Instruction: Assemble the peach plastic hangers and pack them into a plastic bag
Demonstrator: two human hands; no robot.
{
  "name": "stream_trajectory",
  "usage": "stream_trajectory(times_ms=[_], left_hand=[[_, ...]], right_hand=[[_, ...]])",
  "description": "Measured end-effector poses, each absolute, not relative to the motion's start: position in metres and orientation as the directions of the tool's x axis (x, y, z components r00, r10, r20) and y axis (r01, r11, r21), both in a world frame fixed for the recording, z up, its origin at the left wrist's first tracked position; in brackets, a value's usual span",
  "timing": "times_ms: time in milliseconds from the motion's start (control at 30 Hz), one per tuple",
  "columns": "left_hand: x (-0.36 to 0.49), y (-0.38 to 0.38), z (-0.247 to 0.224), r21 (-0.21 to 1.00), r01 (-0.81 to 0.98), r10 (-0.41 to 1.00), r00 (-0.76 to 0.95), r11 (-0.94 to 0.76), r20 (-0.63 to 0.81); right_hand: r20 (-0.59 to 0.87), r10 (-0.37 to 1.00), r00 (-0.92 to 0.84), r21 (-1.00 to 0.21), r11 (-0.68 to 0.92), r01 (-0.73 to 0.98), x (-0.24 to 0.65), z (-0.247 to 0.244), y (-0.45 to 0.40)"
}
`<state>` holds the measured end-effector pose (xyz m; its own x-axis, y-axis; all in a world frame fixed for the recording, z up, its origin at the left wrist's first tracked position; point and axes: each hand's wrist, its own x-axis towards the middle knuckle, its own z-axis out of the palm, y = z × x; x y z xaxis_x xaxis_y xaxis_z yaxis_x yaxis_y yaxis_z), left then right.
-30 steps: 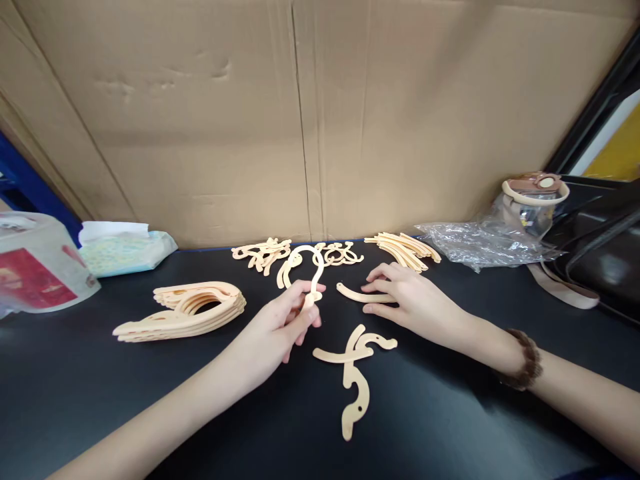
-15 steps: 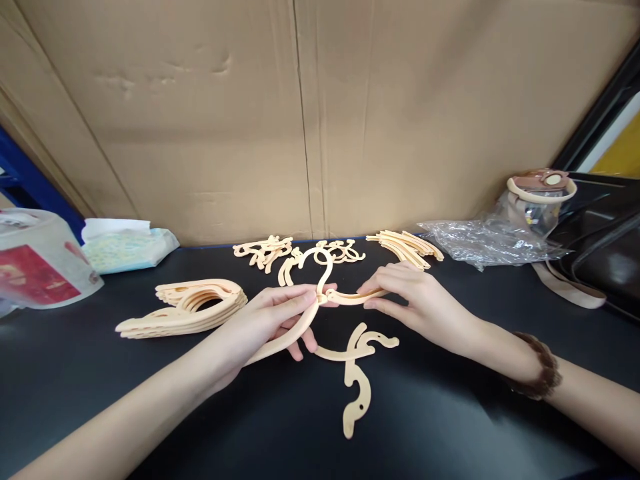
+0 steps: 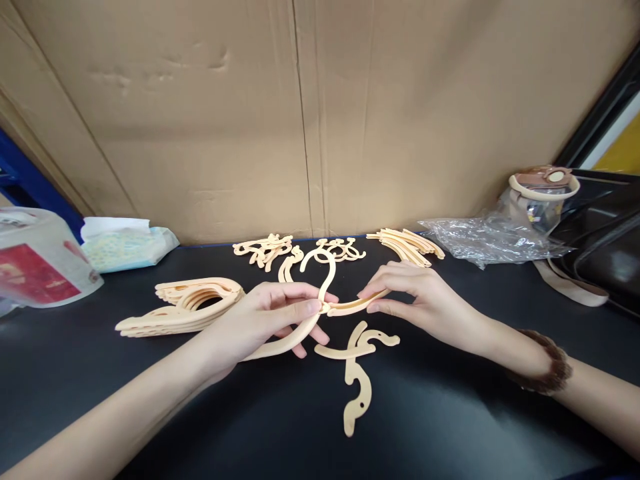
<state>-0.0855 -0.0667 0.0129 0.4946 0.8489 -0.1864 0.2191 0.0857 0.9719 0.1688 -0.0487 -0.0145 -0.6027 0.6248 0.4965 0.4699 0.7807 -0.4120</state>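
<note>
My left hand (image 3: 285, 310) is closed on a beige clothes hanger (image 3: 327, 273), thumb pressed by the joint where the hook meets the arm. The hook curves upward and one arm (image 3: 280, 347) slants down under my palm. Between thumb and fingers, my right hand (image 3: 413, 293) pinches the other, curved hanger arm (image 3: 350, 307), whose inner end meets the joint. Whether the two are locked together I cannot tell. Below my hands, several loose hanger pieces (image 3: 357, 383) lie crossed on the black table (image 3: 440, 420).
Stacked folded hangers (image 3: 180, 323) lie left of my left forearm. Along the back are piles of small pieces (image 3: 265, 250), hooks (image 3: 343, 250) and curved arms (image 3: 407, 247). Crumpled plastic (image 3: 490, 240) and a clear cup (image 3: 540, 200) stand right; a tissue pack (image 3: 130, 243) and tape roll (image 3: 45, 257) left.
The arm piece in my right hand has come up against the joint, closing the small gap. The hanger joint has shifted slightly down and to the right.
</note>
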Motion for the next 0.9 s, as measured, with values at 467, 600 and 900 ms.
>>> stream_trajectory(times_ms=[467,600,900], left_hand=[[-0.082,-0.07,0.004,0.968,0.25,0.898,0.432,-0.023,-0.09],[-0.079,-0.071,0.001,0.945,0.316,0.946,0.324,-0.081,-0.027],[-0.098,-0.06,0.001,0.375,0.821,0.9,0.36,-0.431,0.245]], right_hand=[[0.452,0.663,-0.596,-0.472,0.745,0.471,0.169,-0.011,-0.053],[0.399,0.757,-0.518,-0.556,0.649,0.519,0.163,-0.009,-0.06],[0.554,0.807,-0.206,-0.376,0.463,0.803,0.167,-0.007,-0.056]])
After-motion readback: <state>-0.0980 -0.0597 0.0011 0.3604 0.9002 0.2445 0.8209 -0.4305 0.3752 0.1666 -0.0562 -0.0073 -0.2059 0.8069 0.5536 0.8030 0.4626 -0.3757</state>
